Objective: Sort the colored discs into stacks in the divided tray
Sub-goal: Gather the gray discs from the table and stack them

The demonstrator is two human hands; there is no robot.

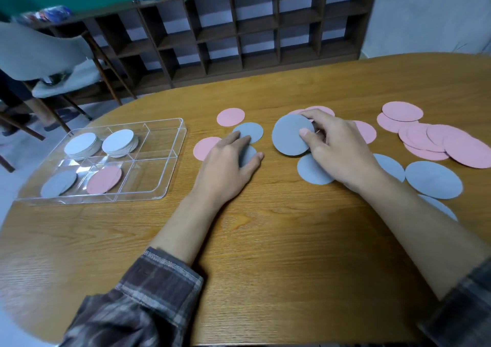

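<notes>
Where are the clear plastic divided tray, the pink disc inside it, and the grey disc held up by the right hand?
Clear plastic divided tray (174, 160), head view, right wall.
Pink disc (104, 179), head view, centre.
Grey disc (288, 138), head view, centre.

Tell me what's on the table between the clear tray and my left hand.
In the head view, one pink disc lies between the clear tray and the left hand, partly under its fingers; otherwise bare table.

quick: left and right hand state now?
Left hand: open, flat on a grey disc on the table.
Right hand: closed, pinching a tilted grey disc.
</notes>
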